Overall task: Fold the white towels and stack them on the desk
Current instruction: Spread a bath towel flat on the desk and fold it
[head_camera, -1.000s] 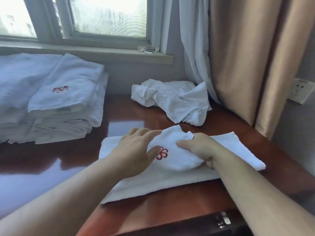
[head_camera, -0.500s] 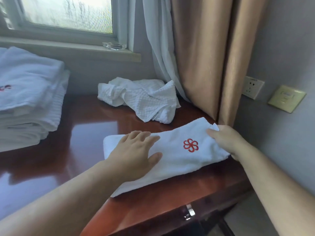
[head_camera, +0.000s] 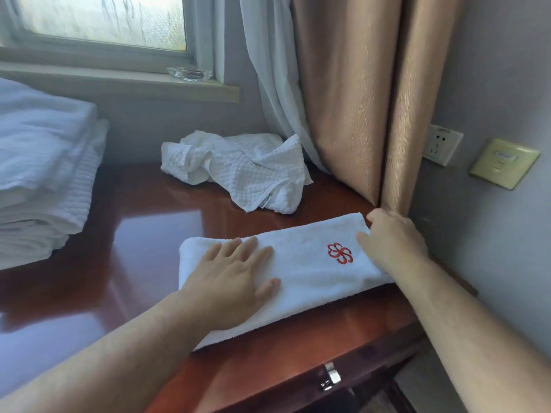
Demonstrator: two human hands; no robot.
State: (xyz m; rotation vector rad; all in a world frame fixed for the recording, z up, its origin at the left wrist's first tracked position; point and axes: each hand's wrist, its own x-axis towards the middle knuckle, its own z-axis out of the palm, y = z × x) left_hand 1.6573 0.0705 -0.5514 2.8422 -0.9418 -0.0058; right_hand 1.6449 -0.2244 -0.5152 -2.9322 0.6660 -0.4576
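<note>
**Pressing a folded towel flat on the desk**

Pressing down with my left hand (head_camera: 235, 278), I have its fingers spread straight and flat on the left half of the folded white towel (head_camera: 301, 272); nothing is curled round the cloth there. My right hand (head_camera: 390, 242) is at the towel's right end, fingers bent over the short edge, thumb lying on the top face just beside the red embroidered logo (head_camera: 340, 253). That grip is closed on the towel's end, though I cannot see how far the fingers reach underneath.

The towel lies as a long narrow strip across the front right part of the glossy red-brown desk (head_camera: 155, 234), its right end close to the desk's right edge and to the tan curtain (head_camera: 357, 99) that hangs down there. Behind it, well apart, a crumpled waffle-weave towel (head_camera: 238, 171) sits unfolded near the wall under the windowsill (head_camera: 119, 81). At far left a stack of folded white towels (head_camera: 44, 168) rests on the desk, partly cut off by the picture's edge. A clear glass ashtray (head_camera: 189, 74) stands on the sill. On the wall at right are a white socket (head_camera: 442, 144) and a brass-coloured switch plate (head_camera: 504, 162). A metal drawer handle (head_camera: 331, 380) shows below the desk's front edge.
</note>
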